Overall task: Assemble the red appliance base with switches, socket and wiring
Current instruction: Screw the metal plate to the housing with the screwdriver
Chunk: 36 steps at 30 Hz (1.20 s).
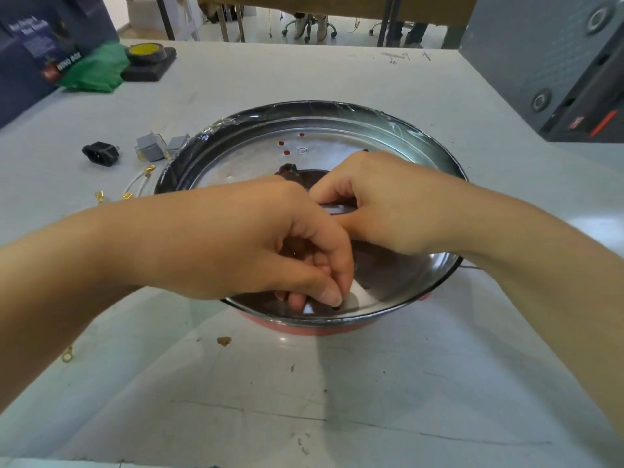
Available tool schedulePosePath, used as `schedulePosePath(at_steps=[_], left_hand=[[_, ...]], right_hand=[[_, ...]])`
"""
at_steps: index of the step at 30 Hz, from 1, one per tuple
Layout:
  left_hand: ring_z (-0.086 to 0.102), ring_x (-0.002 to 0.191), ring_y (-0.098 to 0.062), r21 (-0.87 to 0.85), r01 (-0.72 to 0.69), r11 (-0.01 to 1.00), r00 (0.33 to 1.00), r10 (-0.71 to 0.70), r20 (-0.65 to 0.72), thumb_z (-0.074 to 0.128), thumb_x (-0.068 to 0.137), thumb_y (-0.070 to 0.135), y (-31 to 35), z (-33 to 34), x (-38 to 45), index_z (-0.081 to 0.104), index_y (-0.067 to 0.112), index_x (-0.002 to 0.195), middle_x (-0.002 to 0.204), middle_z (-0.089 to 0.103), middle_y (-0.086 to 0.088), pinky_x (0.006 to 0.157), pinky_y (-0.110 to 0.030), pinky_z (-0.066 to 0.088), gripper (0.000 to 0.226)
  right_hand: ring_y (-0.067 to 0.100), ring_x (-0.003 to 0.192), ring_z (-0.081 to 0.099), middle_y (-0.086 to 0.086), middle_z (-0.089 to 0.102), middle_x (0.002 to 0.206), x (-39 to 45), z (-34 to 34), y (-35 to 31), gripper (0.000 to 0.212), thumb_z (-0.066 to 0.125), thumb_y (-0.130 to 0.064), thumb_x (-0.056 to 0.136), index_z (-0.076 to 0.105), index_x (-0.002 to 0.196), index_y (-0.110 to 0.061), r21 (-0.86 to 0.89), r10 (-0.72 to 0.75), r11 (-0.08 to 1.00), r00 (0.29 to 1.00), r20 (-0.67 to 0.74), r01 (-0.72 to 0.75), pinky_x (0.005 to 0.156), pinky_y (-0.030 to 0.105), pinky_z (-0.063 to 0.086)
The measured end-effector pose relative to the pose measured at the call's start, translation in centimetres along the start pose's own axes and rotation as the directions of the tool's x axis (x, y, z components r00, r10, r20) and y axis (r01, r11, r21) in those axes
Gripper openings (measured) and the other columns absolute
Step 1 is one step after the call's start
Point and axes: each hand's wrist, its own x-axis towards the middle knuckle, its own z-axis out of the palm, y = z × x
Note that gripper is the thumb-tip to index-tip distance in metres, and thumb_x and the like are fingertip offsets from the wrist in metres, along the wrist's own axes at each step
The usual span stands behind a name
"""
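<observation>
The round red appliance base (pixel 304 327) lies on the table with its shiny metal inside (pixel 270 143) facing up and a film-wrapped black rim. Both my hands are inside it. My left hand (pixel 270 244) has its fingers curled down at the near inner wall, pinching something small that I cannot make out. My right hand (pixel 381 201) is curled beside it, its fingers around a small metal part (pixel 337 209) mostly hidden. A black socket (pixel 100 153), two grey switches (pixel 148 147) and white wires with brass terminals (pixel 135 184) lie left of the base.
A brass ring terminal (pixel 67 355) lies near my left forearm. At the back left are a green bag (pixel 98 70), a tape roll on a black block (pixel 148 59) and a dark blue box (pixel 30 49). A grey machine (pixel 553 59) stands at the back right.
</observation>
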Motion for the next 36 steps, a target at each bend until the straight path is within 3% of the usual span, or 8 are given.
schedulePosePath(at_steps=[4, 11, 15, 19, 25, 30, 36], left_hand=[[0.065, 0.058, -0.006, -0.051, 0.042, 0.998, 0.999, -0.042, -0.008, 0.074, 0.077, 0.021, 0.1, 0.1, -0.1, 0.072, 0.025, 0.079, 0.059, 0.066, 0.013, 0.059, -0.009, 0.046, 0.005], [0.065, 0.056, -0.006, -0.012, 0.09, 0.996, 0.996, -0.09, -0.004, 0.073, 0.074, 0.02, 0.8, 0.0, -0.1, 0.072, 0.025, 0.075, 0.059, 0.067, 0.01, 0.058, -0.008, 0.044, 0.005], [0.057, 0.053, -0.007, 0.082, 0.111, 0.99, 0.992, -0.105, -0.07, 0.069, 0.07, 0.022, 1.1, 0.5, 0.1, 0.072, 0.012, 0.073, 0.057, 0.063, 0.004, 0.059, -0.027, 0.048, 0.011], [0.055, 0.054, -0.007, 0.107, 0.143, 0.984, 0.988, -0.135, -0.079, 0.065, 0.07, 0.026, 1.5, 0.6, 0.2, 0.072, 0.011, 0.073, 0.059, 0.063, 0.003, 0.061, -0.03, 0.048, 0.016], [0.06, 0.054, -0.009, 0.128, 0.145, 0.981, 0.988, -0.136, -0.077, 0.068, 0.072, 0.026, 1.4, 0.7, 0.1, 0.072, 0.014, 0.073, 0.06, 0.066, 0.002, 0.062, -0.033, 0.052, 0.012], [0.059, 0.054, -0.008, 0.123, 0.147, 0.981, 0.987, -0.138, -0.076, 0.069, 0.074, 0.023, 1.4, 0.7, 0.2, 0.072, 0.015, 0.073, 0.061, 0.066, 0.001, 0.061, -0.032, 0.052, 0.009], [0.057, 0.056, -0.007, 0.192, 0.17, 0.966, 0.985, -0.161, -0.061, 0.07, 0.076, 0.021, 1.8, 0.6, 0.4, 0.072, 0.015, 0.076, 0.065, 0.067, 0.0, 0.065, -0.032, 0.05, 0.006]], right_hand=[[0.015, 0.07, 0.057, -0.005, 0.065, 0.068, 0.0, 0.0, -0.1, 0.015, 0.062, -0.026, 0.09, 0.073, 0.082, -0.022, -0.006, -0.009, 1.0, 1.0, 0.002, 0.009, 0.07, 0.036, 0.05], [0.007, 0.061, 0.045, -0.003, 0.058, 0.061, 0.0, 0.0, 0.1, 0.018, 0.062, -0.027, 0.09, 0.072, 0.078, -0.019, -0.002, -0.012, 1.0, 1.0, 0.01, 0.012, 0.064, 0.031, 0.044], [0.006, 0.059, 0.041, -0.004, 0.054, 0.059, 0.1, 0.1, 0.2, 0.02, 0.062, -0.027, 0.09, 0.072, 0.078, -0.016, -0.005, -0.018, 1.0, 1.0, 0.008, 0.018, 0.061, 0.03, 0.042], [0.006, 0.061, 0.045, -0.003, 0.06, 0.062, 0.1, 0.1, 0.1, 0.018, 0.062, -0.029, 0.09, 0.073, 0.08, -0.018, -0.002, -0.015, 1.0, 1.0, 0.011, 0.015, 0.063, 0.029, 0.043], [0.008, 0.053, 0.036, -0.007, 0.043, 0.046, 0.1, -0.1, -0.2, 0.042, 0.063, -0.023, 0.089, 0.05, 0.049, -0.024, -0.001, 0.004, 1.0, 1.0, 0.015, -0.004, 0.05, 0.021, 0.031], [0.008, 0.049, 0.036, -0.009, 0.041, 0.042, 0.2, -0.1, -0.1, 0.049, 0.064, -0.021, 0.088, 0.045, 0.043, -0.024, 0.012, 0.015, 1.0, 1.0, 0.012, -0.016, 0.048, 0.017, 0.032], [0.005, 0.057, 0.041, -0.005, 0.053, 0.057, 0.1, 0.0, -0.1, 0.023, 0.063, -0.026, 0.089, 0.067, 0.068, -0.018, 0.007, -0.018, 1.0, 1.0, 0.024, 0.018, 0.056, 0.026, 0.038]])
